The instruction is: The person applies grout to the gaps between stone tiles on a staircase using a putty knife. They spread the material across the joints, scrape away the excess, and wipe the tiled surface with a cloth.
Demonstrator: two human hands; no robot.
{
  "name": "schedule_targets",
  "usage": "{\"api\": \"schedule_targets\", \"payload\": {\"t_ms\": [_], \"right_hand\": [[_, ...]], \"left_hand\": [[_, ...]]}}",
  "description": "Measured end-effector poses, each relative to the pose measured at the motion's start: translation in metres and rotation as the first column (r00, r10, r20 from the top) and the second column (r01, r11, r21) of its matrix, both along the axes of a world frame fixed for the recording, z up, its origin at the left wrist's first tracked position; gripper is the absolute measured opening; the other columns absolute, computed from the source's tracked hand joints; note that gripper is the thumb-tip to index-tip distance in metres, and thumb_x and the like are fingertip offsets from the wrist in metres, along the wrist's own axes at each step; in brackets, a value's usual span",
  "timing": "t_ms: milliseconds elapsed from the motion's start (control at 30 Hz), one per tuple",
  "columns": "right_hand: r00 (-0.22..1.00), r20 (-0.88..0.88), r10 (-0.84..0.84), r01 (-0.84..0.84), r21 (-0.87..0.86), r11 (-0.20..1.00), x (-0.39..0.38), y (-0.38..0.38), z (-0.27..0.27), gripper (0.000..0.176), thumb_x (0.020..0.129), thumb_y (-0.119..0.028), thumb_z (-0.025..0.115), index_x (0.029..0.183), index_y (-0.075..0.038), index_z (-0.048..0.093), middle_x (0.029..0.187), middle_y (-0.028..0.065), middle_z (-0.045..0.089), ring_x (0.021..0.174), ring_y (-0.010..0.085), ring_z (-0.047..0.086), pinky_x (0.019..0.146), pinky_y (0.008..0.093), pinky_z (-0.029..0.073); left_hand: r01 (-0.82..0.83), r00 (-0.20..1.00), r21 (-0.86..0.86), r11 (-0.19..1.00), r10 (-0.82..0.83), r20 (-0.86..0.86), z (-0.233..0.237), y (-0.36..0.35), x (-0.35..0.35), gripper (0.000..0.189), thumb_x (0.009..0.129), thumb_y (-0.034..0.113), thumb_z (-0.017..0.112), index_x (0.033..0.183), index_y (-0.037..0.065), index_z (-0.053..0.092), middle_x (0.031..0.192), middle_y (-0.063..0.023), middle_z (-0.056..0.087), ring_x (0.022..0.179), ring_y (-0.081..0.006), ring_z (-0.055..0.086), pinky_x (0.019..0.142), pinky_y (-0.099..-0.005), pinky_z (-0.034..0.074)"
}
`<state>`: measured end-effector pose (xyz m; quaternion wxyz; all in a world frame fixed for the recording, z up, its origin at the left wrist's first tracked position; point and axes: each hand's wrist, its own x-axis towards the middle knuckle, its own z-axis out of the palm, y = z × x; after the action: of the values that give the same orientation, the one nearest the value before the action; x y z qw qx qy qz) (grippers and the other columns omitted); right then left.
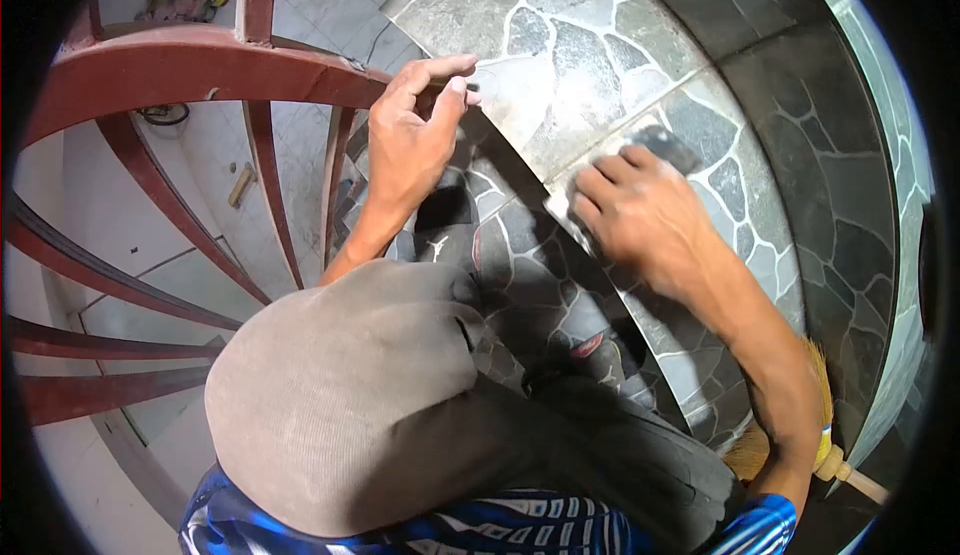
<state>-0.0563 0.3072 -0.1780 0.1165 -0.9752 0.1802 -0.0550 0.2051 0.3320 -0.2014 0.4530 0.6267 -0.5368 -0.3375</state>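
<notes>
My right hand (650, 215) presses down on the grey stone-pattern step tile (590, 75), its fingers curled over a dark flat pad (665, 147) that is slightly blurred. Most of that pad is hidden under the hand, so I cannot tell its exact kind. Pale lines run between the stone shapes on the tile, and a bright patch of light falls on its middle. To the left, my left hand (415, 135) is held up at the end of the red curved rail (230, 73), thumb and forefinger apart with nothing between them.
Red metal bars (265, 175) fan out on the left, with a pale floor beyond them. A straw brush (825, 445) with a wooden handle lies at lower right. The dark stone-pattern riser (810, 155) curves up on the right. My grey-clad knee (340, 385) fills the lower middle.
</notes>
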Motion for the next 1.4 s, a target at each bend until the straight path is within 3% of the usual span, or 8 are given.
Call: {"api": "schedule_targets", "payload": {"t_ms": [300, 533, 667, 767, 967, 1100, 1267, 1400], "right_hand": [[0.975, 0.194, 0.110, -0.112, -0.002, 0.994, 0.028, -0.088, 0.047, 0.013, 0.088, -0.007, 0.062, 0.085, -0.002, 0.074, 0.089, 0.0182, 0.074, 0.079, 0.0353, 0.075, 0.068, 0.0459, 0.060], [0.879, -0.476, -0.028, 0.122, 0.167, 0.978, 0.097, -0.112, 0.048, 0.017, 0.071, -0.008, 0.077, 0.088, -0.004, 0.077, 0.093, 0.0195, 0.074, 0.090, 0.0370, 0.073, 0.076, 0.0452, 0.059], [0.959, -0.272, 0.080, -0.025, 0.200, 0.980, 0.089, -0.118, 0.044, 0.019, 0.070, -0.006, 0.077, 0.089, -0.003, 0.077, 0.091, 0.0198, 0.075, 0.089, 0.0375, 0.074, 0.078, 0.0448, 0.060], [0.891, -0.453, 0.023, 0.062, 0.171, 0.983, 0.090, -0.102, 0.042, 0.018, 0.071, -0.005, 0.075, 0.089, -0.001, 0.077, 0.090, 0.0206, 0.074, 0.088, 0.0376, 0.074, 0.078, 0.0448, 0.060], [0.944, -0.326, 0.045, -0.021, 0.077, 0.997, 0.071, -0.106, 0.034, 0.014, 0.085, -0.007, 0.063, 0.086, -0.001, 0.076, 0.085, 0.0210, 0.074, 0.086, 0.0374, 0.074, 0.076, 0.0455, 0.060], [0.902, -0.430, -0.035, 0.109, 0.147, 0.983, 0.072, -0.107, 0.070, 0.024, 0.091, -0.010, 0.059, 0.104, -0.004, 0.079, 0.111, 0.0191, 0.075, 0.103, 0.0333, 0.074, 0.087, 0.0446, 0.060], [0.843, -0.537, -0.013, 0.090, 0.117, 0.989, 0.080, -0.099, 0.067, 0.025, 0.092, -0.010, 0.058, 0.104, -0.006, 0.079, 0.109, 0.0165, 0.076, 0.100, 0.0333, 0.075, 0.086, 0.0441, 0.060], [0.962, -0.272, 0.022, 0.004, 0.093, 0.996, 0.079, -0.094, 0.029, 0.015, 0.084, -0.008, 0.063, 0.085, -0.002, 0.077, 0.087, 0.0217, 0.074, 0.084, 0.0375, 0.075, 0.077, 0.0454, 0.060]], "left_hand": [[-0.029, 1.000, 0.007, 1.000, 0.029, 0.004, -0.003, 0.001, 0.005, 0.023, 0.104, 0.006, 0.060, 0.124, -0.003, 0.068, 0.116, -0.0119, 0.071, 0.098, -0.0165, 0.072, 0.087, -0.0295, 0.059], [-0.072, 0.997, 0.002, 0.997, 0.072, 0.003, 0.002, 0.006, 0.014, 0.024, 0.104, 0.006, 0.059, 0.124, -0.003, 0.068, 0.116, -0.0107, 0.070, 0.098, -0.0169, 0.072, 0.088, -0.0291, 0.058], [-0.091, 0.996, 0.058, 0.994, 0.091, 0.001, -0.002, 0.012, 0.017, 0.025, 0.104, 0.007, 0.060, 0.125, -0.003, 0.068, 0.115, -0.0108, 0.071, 0.098, -0.0172, 0.072, 0.088, -0.0293, 0.058], [-0.083, 0.996, 0.025, 0.996, 0.082, 0.016, 0.001, 0.006, 0.017, 0.025, 0.104, 0.006, 0.060, 0.125, -0.004, 0.068, 0.114, -0.0107, 0.071, 0.099, -0.0172, 0.072, 0.088, -0.0292, 0.058], [-0.066, 0.998, 0.030, 0.997, 0.067, -0.015, -0.001, 0.004, 0.016, 0.025, 0.104, 0.007, 0.060, 0.125, -0.004, 0.068, 0.115, -0.0111, 0.070, 0.098, -0.0169, 0.072, 0.087, -0.0300, 0.058], [-0.054, 0.999, 0.018, 0.998, 0.054, 0.009, -0.005, 0.002, 0.016, 0.025, 0.104, 0.007, 0.060, 0.125, -0.005, 0.067, 0.114, -0.0116, 0.071, 0.097, -0.0161, 0.072, 0.088, -0.0297, 0.058], [-0.039, 0.997, 0.001, 0.999, 0.039, 0.068, -0.001, -0.003, 0.016, 0.025, 0.104, 0.007, 0.059, 0.125, -0.005, 0.067, 0.112, -0.0114, 0.071, 0.097, -0.0164, 0.072, 0.089, -0.0294, 0.058], [-0.038, 0.997, 0.027, 0.999, 0.037, 0.067, -0.002, 0.004, 0.015, 0.025, 0.104, 0.007, 0.059, 0.125, -0.005, 0.067, 0.115, -0.0125, 0.071, 0.097, -0.0172, 0.072, 0.090, -0.0309, 0.059]]}}
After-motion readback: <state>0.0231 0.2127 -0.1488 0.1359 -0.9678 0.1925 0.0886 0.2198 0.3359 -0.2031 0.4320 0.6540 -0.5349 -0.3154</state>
